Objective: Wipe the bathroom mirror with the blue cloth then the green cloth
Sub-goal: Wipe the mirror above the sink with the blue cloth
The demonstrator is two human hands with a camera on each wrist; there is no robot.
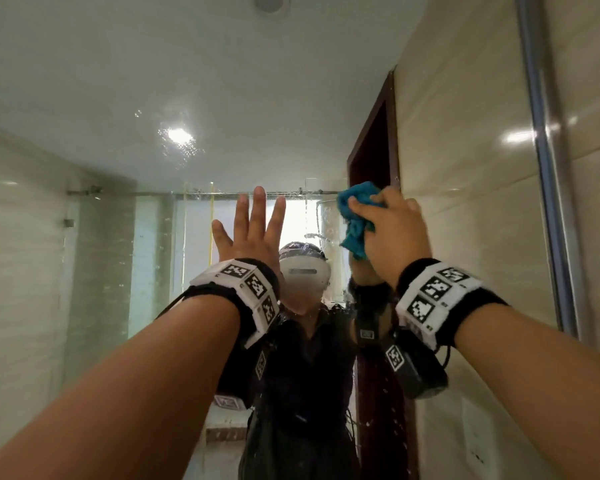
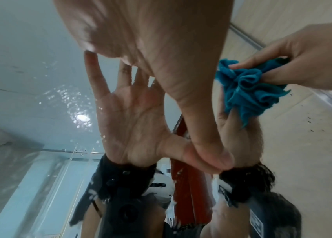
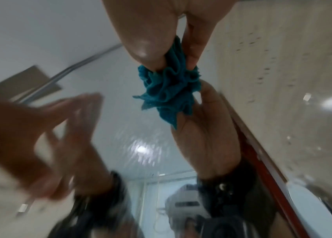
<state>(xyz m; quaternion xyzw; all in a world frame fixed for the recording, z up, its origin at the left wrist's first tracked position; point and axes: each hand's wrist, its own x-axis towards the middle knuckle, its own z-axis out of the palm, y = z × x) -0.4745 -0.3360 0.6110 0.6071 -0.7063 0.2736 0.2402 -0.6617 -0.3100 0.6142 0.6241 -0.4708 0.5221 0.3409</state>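
Blue cloth on mirror, R hand working

R hand [image 1: 392,230] grips bunched blue cloth [image 1: 355,216] vs wet mirror [image 1: 153,150], upper right near frame. L hand [image 1: 253,230] flat, fingers spread, holding nothing, on glass beside it.

Wide run of mirror [image 1: 118,133] lies bare to the left and above, only water droplets [image 1: 179,147] scattered on it. The left hand [image 1: 253,233] is spread flat on the glass mid-scene, blocking a leftward sweep for the right hand [image 1: 392,230] just beside it. To the right, the metal mirror edge [image 1: 548,168] and tiled wall [image 1: 596,98] close things off.
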